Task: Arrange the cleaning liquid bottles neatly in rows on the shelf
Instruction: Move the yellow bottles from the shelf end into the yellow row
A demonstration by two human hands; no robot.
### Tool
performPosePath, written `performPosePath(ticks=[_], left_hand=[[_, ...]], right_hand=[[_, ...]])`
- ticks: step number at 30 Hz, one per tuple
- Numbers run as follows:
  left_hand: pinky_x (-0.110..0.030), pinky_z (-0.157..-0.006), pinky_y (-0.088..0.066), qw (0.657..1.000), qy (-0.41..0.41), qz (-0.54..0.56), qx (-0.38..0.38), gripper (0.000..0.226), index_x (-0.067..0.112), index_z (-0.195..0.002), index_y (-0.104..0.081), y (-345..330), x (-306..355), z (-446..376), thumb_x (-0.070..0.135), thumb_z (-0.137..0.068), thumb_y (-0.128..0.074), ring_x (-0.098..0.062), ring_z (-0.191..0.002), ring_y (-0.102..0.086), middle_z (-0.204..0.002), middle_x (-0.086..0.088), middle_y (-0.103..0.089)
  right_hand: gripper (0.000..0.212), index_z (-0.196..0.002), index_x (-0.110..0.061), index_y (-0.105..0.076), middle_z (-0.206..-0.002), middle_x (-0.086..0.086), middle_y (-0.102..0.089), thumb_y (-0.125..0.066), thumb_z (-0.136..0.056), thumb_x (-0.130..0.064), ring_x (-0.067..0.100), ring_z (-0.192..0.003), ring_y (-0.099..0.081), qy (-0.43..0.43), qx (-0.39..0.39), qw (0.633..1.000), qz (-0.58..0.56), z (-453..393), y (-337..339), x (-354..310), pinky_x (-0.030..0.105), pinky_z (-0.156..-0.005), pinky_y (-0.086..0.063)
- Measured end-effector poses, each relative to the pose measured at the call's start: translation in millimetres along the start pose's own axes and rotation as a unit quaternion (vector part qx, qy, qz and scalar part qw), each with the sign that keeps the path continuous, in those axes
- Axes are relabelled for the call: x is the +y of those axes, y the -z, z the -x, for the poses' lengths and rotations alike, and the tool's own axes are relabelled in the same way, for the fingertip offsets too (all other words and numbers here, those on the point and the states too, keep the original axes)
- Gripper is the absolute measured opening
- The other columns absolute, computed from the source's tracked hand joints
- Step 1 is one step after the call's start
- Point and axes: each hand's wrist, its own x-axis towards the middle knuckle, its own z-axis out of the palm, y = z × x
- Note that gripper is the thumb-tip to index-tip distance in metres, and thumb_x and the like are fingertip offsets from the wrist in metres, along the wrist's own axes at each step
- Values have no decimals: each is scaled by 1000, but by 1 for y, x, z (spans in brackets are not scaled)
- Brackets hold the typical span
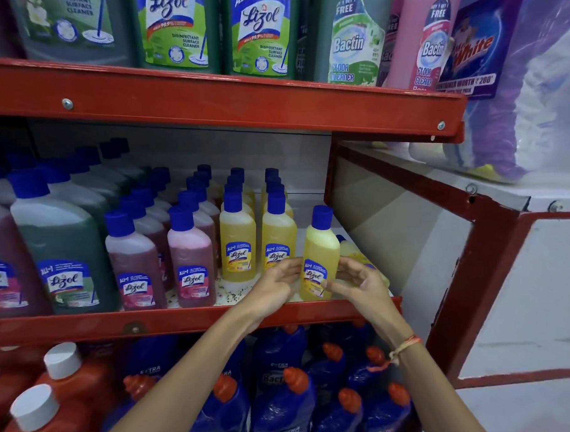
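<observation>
Now, left hand (277, 283): we are cupping it, released, beside the yellow bottle (318, 256).
Right hand (357, 283): we are holding it released, fingers just touching the label.
Bottle: standing tilted at the shelf (183, 320) front.

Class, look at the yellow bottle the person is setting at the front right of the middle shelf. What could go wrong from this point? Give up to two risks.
1. The yellow bottle stands tilted near the shelf's red front lip, flanked loosely by the left hand and right hand; it could tip forward.
2. Another bottle lying on its side sits behind it, probably blocking a straight row.
</observation>
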Motion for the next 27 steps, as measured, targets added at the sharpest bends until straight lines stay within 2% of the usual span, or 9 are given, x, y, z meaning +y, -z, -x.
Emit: performPosePath(ticks=[2,5,8,11,15,19,22,25,27], left_hand=[[-24,-100,-39,1000,-3,22,-5,66,24,-127,-47,0,3,8,-18,-78,-34,-7,-115,-51,-123,6,-53],[-26,-104,-34,998,2,52,-16,58,31,-120,-48,5,4,19,-9,-80,-35,-4,-114,-52,-120,13,-55],[-29,-111,-30,993,25,117,-22,46,17,-135,-44,21,-2,30,16,-91,-32,-11,-126,-48,-140,3,-50],[-34,-117,-26,980,51,194,2,56,6,-138,-40,40,-10,43,38,-94,-27,-19,-136,-41,-149,-10,-40],[-34,-118,-23,966,69,248,24,76,5,-140,-36,59,-13,59,59,-90,-16,-20,-140,-35,-152,-13,-35],[-34,-117,-24,964,70,252,59,86,5,-141,-34,70,-14,68,68,-86,-13,-19,-140,-35,-152,-12,-34],[-35,-118,-23,964,70,245,73,89,5,-142,-32,74,-16,73,70,-84,-13,-20,-140,-35,-153,-12,-32],[-35,-119,-24,967,64,236,75,84,6,-142,-33,74,-18,77,67,-86,-15,-18,-139,-37,-152,-11,-35],[-34,-116,-28,974,50,194,105,74,8,-139,-40,71,-17,78,59,-91,-19,-17,-134,-43,-148,-8,-43]], right_hand=[[41,-106,-24,-66,-104,-5,-74,-81,-71,-11,8,-96,-68,3,-1,1000,14,1,-1,-1,21,-85,-55],[47,-112,-16,-64,-103,-1,-74,-82,-69,-12,12,-96,-70,7,-12,1000,26,-1,-5,-5,27,-88,-55],[43,-110,-18,-63,-106,5,-74,-80,-71,-9,20,-101,-69,3,-43,999,5,-4,-14,-7,36,-91,-55],[43,-114,-13,-62,-110,8,-72,-77,-74,-8,21,-103,-69,4,-80,997,0,-7,-32,-10,30,-90,-56],[47,-119,-4,-60,-114,12,-71,-75,-75,-4,19,-102,-69,9,-111,994,-15,-13,-60,-13,23,-85,-56],[51,-123,-6,-58,-117,9,-70,-75,-76,-8,19,-107,-67,-5,-131,991,-33,-17,-81,-16,32,-92,-55],[49,-123,-10,-58,-119,7,-69,-75,-77,-8,17,-109,-66,-6,-138,990,-31,-18,-90,-18,27,-92,-54],[49,-122,-12,-57,-118,5,-68,-75,-77,-9,15,-108,-66,2,-143,989,-28,-18,-92,-18,23,-90,-54],[50,-122,-12,-58,-118,5,-69,-76,-76,-10,14,-108,-66,1,-140,990,-22,-17,-91,-19,24,-90,-55]])
